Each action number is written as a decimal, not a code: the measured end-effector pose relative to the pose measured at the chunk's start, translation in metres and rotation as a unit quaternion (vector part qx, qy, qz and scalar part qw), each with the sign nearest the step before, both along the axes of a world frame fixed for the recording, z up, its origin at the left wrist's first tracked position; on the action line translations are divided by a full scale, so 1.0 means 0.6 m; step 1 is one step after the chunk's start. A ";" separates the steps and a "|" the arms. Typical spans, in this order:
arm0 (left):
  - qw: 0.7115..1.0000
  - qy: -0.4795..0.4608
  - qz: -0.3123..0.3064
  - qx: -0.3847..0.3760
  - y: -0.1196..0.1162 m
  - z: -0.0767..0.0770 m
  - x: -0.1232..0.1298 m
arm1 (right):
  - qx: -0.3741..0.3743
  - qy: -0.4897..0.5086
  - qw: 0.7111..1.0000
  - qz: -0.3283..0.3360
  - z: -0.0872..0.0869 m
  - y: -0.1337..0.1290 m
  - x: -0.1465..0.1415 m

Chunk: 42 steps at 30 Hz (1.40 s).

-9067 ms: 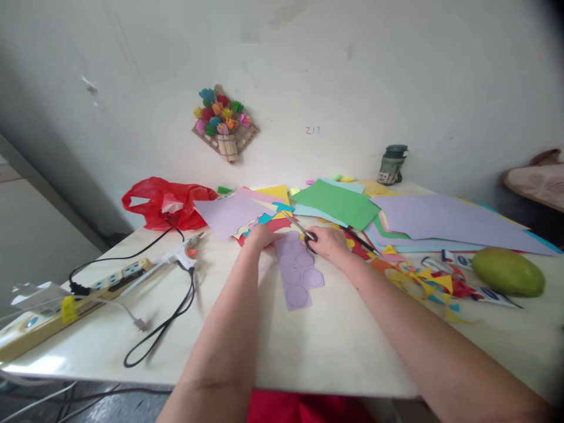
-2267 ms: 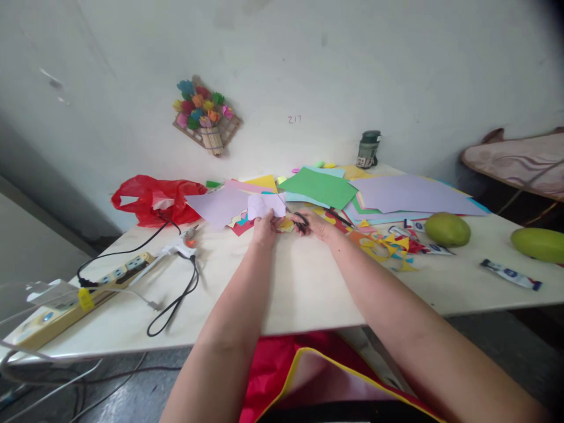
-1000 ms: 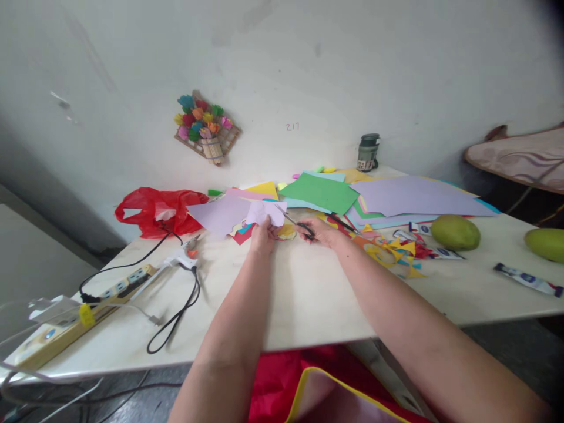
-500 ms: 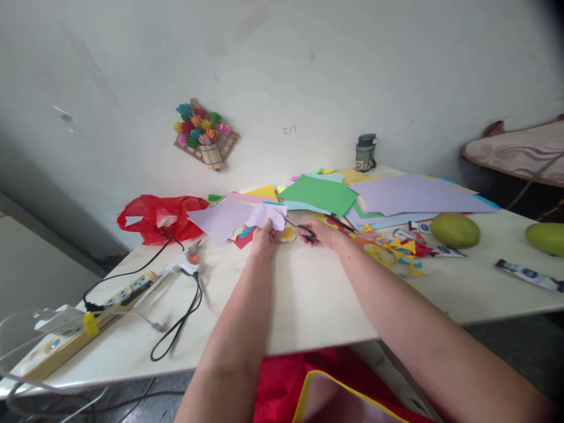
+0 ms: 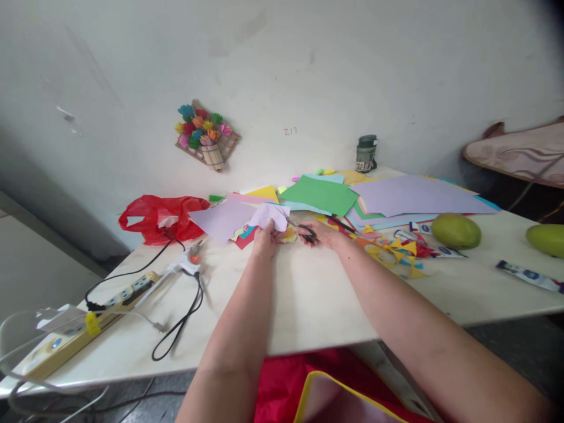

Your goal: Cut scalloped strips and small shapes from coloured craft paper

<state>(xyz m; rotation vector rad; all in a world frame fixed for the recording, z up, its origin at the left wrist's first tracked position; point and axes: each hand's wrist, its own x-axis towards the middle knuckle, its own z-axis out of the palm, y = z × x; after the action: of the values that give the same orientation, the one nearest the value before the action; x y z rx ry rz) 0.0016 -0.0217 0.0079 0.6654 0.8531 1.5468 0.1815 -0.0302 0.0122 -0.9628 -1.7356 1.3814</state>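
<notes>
Near the middle of the white table, my left hand [image 5: 267,238] grips a small lilac paper [image 5: 269,217] by its lower edge. My right hand [image 5: 319,234] is closed around the dark handles of a pair of scissors [image 5: 306,232]. The blades point left and reach the right side of the lilac paper; how far they are apart is too small to tell. A red paper piece [image 5: 245,238] and other coloured scraps lie just left of my left hand.
Coloured sheets [image 5: 324,194] spread along the wall. Right of my hands are yellow scraps [image 5: 388,252], glue tubes [image 5: 529,276] and green fruit [image 5: 456,231]. On the left are a red bag [image 5: 152,217], a glue gun [image 5: 189,260] with its looped cord, and a power strip [image 5: 66,349].
Both hands keep nearly the same place and grip. The lilac paper has tilted slightly, and the whole view has shifted a little.
</notes>
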 end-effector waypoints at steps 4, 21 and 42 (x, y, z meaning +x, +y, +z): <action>1.000 -0.002 -0.002 0.009 0.004 -0.004 -0.002 | 0.001 -0.005 1.000 0.004 0.002 -0.002 0.000; 0.999 0.014 -0.021 0.024 0.002 -0.004 -0.004 | -0.012 0.002 1.000 0.001 0.002 -0.005 0.000; 1.000 0.002 0.010 0.022 -0.005 0.006 -0.001 | -0.052 0.052 0.997 0.027 -0.008 0.011 -0.002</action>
<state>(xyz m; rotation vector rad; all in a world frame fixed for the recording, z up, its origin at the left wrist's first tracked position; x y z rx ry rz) 0.0012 -0.0247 0.0113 0.6944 0.8333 1.5873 0.1805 -0.0235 0.0073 -0.8893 -1.6362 1.5416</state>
